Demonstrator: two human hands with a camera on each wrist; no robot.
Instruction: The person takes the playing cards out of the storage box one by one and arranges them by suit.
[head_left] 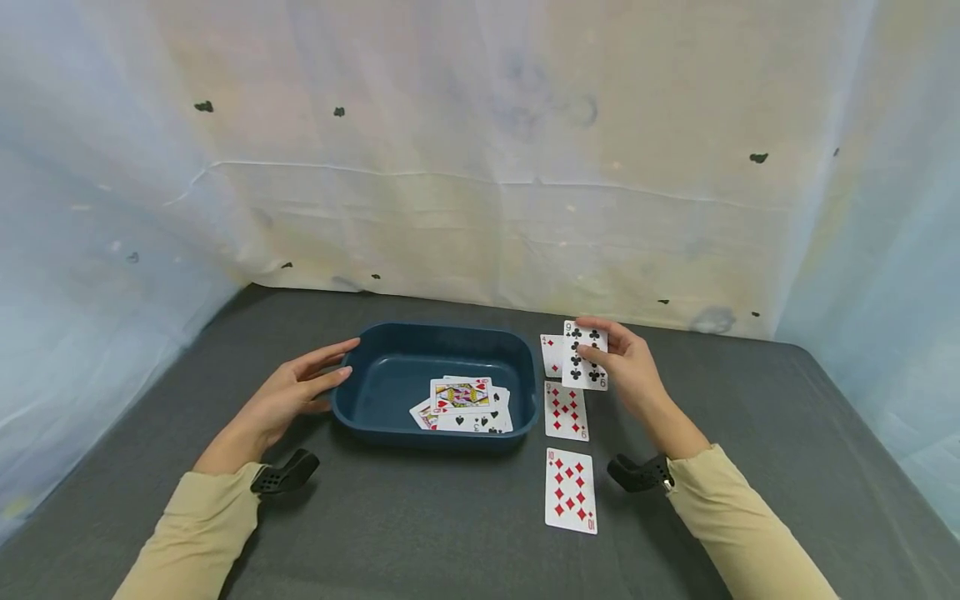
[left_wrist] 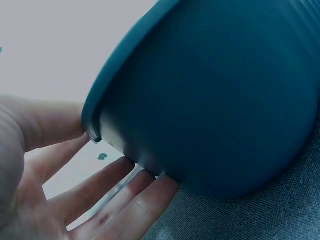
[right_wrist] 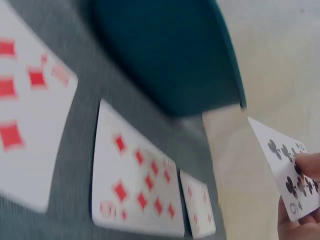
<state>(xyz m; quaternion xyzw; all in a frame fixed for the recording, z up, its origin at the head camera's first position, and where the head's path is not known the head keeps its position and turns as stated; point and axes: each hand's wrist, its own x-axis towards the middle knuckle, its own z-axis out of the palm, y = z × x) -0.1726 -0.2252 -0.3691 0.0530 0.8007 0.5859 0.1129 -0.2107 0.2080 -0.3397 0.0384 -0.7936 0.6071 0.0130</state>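
My right hand (head_left: 611, 354) pinches a nine of clubs card (head_left: 584, 356) above the dark table, just right of the blue tray (head_left: 390, 342). The same card (right_wrist: 290, 172) shows at the right edge of the right wrist view. My left hand (head_left: 311, 379) rests with straight fingers against the tray's left wall (left_wrist: 200, 100). Inside the tray lie several cards, a queen (head_left: 461, 393) on top. Three diamond cards lie in a column right of the tray: a small one (head_left: 551, 354), a nine (head_left: 566, 411) and a ten (head_left: 571, 490).
The grey table (head_left: 787, 433) is backed by a wrinkled pale cloth wall (head_left: 480, 167). Open table surface lies in front of the tray and to the right of the cards.
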